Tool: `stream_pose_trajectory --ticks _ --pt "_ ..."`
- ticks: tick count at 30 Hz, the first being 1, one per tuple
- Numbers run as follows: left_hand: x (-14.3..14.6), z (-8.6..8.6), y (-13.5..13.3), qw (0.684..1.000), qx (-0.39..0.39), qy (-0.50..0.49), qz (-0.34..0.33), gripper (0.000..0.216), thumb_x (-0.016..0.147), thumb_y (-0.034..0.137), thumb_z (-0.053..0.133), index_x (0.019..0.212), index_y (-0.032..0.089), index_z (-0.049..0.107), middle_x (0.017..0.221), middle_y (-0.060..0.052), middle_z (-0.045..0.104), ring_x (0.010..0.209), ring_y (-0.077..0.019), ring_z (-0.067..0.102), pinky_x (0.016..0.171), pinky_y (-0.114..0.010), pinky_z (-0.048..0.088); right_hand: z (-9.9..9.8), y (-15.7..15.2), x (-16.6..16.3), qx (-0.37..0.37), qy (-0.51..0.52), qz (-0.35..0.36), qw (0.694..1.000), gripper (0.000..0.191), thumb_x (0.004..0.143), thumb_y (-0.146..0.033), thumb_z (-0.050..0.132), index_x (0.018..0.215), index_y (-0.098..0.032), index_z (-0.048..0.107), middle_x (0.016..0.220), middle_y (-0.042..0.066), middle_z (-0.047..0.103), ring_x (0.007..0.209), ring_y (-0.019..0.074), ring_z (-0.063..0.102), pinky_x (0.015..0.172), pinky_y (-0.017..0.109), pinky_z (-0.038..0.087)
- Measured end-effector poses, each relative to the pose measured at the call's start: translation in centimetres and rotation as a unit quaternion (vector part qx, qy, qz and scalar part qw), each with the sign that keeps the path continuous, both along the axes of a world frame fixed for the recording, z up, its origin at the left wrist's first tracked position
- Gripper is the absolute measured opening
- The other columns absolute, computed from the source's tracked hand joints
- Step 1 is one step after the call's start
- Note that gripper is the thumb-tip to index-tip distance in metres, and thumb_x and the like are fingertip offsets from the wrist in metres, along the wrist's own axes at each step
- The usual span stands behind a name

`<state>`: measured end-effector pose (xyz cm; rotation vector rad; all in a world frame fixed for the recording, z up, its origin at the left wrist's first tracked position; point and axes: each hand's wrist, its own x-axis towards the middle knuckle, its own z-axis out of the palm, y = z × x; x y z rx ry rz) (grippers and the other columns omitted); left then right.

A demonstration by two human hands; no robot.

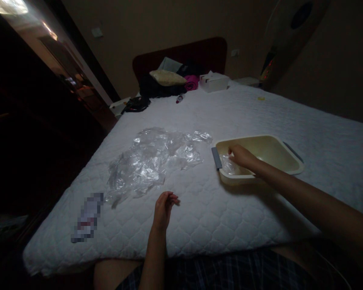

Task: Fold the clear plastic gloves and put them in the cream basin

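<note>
I sit at the foot of a white quilted bed (218,117). My right hand (241,156) reaches into a cream plastic basin (286,155) with grey handles and rests, fingers curled, on a clear plastic bag (230,166) in its near left corner. My left hand (164,206) hovers low over the quilt with fingers loosely curled and nothing in them. It is just below and to the right of a spread pile of crumpled clear plastic bags (153,159).
A blurred flat packet (87,217) lies near the bed's left front corner. At the headboard sit dark clothes, a beige pillow (167,77), a pink item and a white box (214,81). A small yellow object (261,98) lies far right. Dark furniture stands left.
</note>
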<state>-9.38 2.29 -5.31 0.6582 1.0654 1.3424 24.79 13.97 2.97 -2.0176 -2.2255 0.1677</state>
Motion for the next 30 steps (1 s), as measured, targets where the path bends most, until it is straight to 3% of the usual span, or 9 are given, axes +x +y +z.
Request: stream_pose_trajectory --ticks 5,13,18,21,25,27,30 --pt "0.0 0.0 0.0 1.0 -0.009 -0.001 0.004 0.027 0.068 0.038 0.064 0.077 0.013 0.058 0.066 -0.003 0.064 0.057 -0.0121 0.059 0.058 -0.025 0.046 0.1 0.0 -0.1 -0.004 0.047 -0.01 0.999 0.017 0.072 -0.013 0.055 0.087 -0.014 0.063 0.083 0.007 0.066 0.075 0.0166 0.059 0.063 0.021 0.038" --pt "-0.3 -0.6 0.1 1.0 0.005 -0.006 -0.007 0.027 0.069 0.038 0.063 0.078 0.013 0.058 0.067 -0.004 0.064 0.058 -0.0128 0.059 0.06 -0.027 0.046 0.3 -0.1 -0.2 -0.015 0.044 -0.031 0.998 0.017 0.077 -0.026 0.053 0.083 -0.014 0.063 0.079 0.008 0.067 0.071 0.017 0.06 0.058 0.022 0.038" --pt "-0.1 -0.3 0.0 1.0 0.002 -0.013 -0.004 0.024 0.07 0.036 0.062 0.077 0.013 0.058 0.066 -0.004 0.064 0.057 -0.0125 0.059 0.06 -0.026 0.046 0.9 -0.4 -0.7 0.003 0.064 0.019 0.998 0.013 0.075 -0.023 0.055 0.081 -0.015 0.062 0.076 0.006 0.065 0.07 0.0162 0.06 0.058 0.021 0.039" --pt "-0.1 -0.2 0.0 1.0 0.001 -0.013 -0.004 0.024 0.07 0.035 0.063 0.077 0.013 0.058 0.066 -0.004 0.064 0.058 -0.0124 0.059 0.06 -0.025 0.045 1.3 -0.5 -1.2 -0.051 0.112 0.025 0.992 0.013 0.073 -0.013 0.053 0.084 -0.015 0.06 0.073 0.004 0.065 0.063 0.0131 0.06 0.055 0.019 0.04" --pt "-0.1 -0.2 0.0 1.0 -0.002 -0.012 -0.004 0.026 0.069 0.036 0.063 0.077 0.013 0.058 0.066 -0.004 0.064 0.058 -0.0124 0.059 0.059 -0.025 0.045 1.6 -0.4 -1.7 -0.164 0.132 -0.027 0.977 0.021 0.072 -0.008 0.052 0.092 -0.011 0.056 0.076 0.006 0.065 0.055 0.0114 0.058 0.047 0.018 0.04" --pt "-0.1 -0.1 0.0 1.0 -0.004 -0.012 -0.002 0.027 0.069 0.037 0.063 0.077 0.013 0.058 0.066 -0.004 0.064 0.057 -0.0128 0.059 0.059 -0.025 0.045 1.7 -0.1 -1.9 -0.169 0.081 -0.013 0.982 0.025 0.068 -0.005 0.054 0.093 -0.01 0.056 0.079 0.008 0.065 0.058 0.0126 0.059 0.046 0.018 0.04" --pt "0.0 0.1 -0.1 1.0 -0.006 -0.013 -0.001 0.026 0.069 0.037 0.063 0.077 0.013 0.058 0.066 -0.004 0.064 0.057 -0.0124 0.059 0.058 -0.025 0.045 1.6 0.4 -2.3 -0.153 0.019 0.042 0.987 0.021 0.06 -0.001 0.059 0.079 -0.01 0.061 0.077 0.007 0.065 0.065 0.016 0.06 0.052 0.019 0.041"
